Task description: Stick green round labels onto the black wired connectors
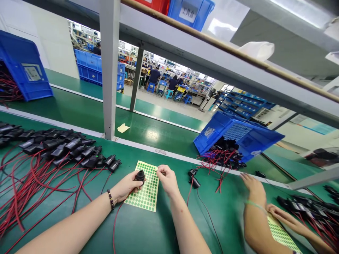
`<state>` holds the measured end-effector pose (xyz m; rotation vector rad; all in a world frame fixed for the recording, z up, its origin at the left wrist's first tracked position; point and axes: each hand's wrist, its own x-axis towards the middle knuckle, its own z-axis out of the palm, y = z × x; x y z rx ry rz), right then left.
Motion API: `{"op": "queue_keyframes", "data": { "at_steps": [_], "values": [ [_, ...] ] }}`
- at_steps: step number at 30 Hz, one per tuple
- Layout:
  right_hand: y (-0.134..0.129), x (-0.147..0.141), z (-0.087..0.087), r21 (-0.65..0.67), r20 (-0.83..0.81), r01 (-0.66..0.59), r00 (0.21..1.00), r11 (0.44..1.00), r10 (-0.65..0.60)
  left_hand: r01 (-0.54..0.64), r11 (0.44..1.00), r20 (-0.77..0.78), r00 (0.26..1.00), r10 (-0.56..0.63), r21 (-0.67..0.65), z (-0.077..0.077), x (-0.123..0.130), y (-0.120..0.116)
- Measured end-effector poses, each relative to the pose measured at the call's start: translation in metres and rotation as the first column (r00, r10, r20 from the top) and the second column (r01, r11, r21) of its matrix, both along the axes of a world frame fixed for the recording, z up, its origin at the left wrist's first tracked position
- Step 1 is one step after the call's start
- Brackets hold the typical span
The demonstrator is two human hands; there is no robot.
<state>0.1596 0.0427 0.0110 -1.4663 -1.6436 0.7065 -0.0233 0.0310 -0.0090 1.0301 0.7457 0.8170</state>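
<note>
Sticker sheet: lots of dots left
Left hand holds a black wired part over it; right hand pinches, I can't tell what. Two loose parts seem undone.

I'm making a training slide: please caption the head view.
Left hand holds a black part over a green-dotted sheet, with the right hand at the sheet's upper corner.
</note>
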Motion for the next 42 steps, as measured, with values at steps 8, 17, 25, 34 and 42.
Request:
{"op": "queue_keyframes", "data": {
  "at_steps": [8, 17, 25, 34, 42],
  "values": [
    [-0.044, -0.039, 0.019, -0.053, -0.520, -0.182, 0.845, 0.982, 0.128, 0.026, 0.925, -0.241, 0.968, 0.072, 0.379, 0.006, 0.002, -0.010],
    [-0.044, -0.038, 0.013, -0.007, -0.376, -0.188, 0.911, 0.982, 0.172, 0.137, 0.865, -0.381, 0.922, 0.067, 0.484, 0.007, 0.001, -0.014],
    [-0.046, -0.039, 0.010, 0.026, -0.287, -0.183, 0.940, 0.983, 0.183, 0.142, 0.857, -0.353, 0.934, 0.049, 0.496, 0.006, 0.001, -0.015],
    [-0.051, -0.040, 0.012, 0.101, -0.204, -0.162, 0.962, 0.982, 0.180, 0.156, 0.852, -0.367, 0.929, 0.046, 0.500, 0.007, 0.002, -0.016],
    [-0.052, -0.043, 0.015, -0.012, -0.255, -0.144, 0.957, 0.989, 0.137, 0.218, 0.795, -0.440, 0.896, 0.067, 0.566, 0.007, 0.001, -0.017]
  ]
}}
